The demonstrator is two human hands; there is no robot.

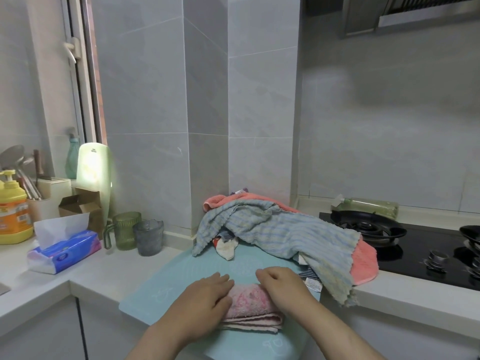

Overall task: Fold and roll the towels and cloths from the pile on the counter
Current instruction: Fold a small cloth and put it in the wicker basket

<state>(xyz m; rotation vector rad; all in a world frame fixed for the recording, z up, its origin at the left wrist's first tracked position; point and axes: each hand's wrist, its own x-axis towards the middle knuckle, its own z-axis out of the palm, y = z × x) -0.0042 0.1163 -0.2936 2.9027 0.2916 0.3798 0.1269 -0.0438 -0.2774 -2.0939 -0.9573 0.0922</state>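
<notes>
While our two hands cover both ends of the one pink towel, part rolled near the mat's front edge, our left hand presses flat-fingered and our right hand curls over it. Behind, the pile shows one blue towel and one coral towel; the smaller cloths underneath are half hidden.

Your counter: pale, L-shaped; teal mat lies flat at the corner, reaching past the front edge. To your left of it sit the tissue pack, green mug and grey cup, the two touching; yellow bottle far left. Towel pile straddles mat and counter; black hob at your right.
</notes>
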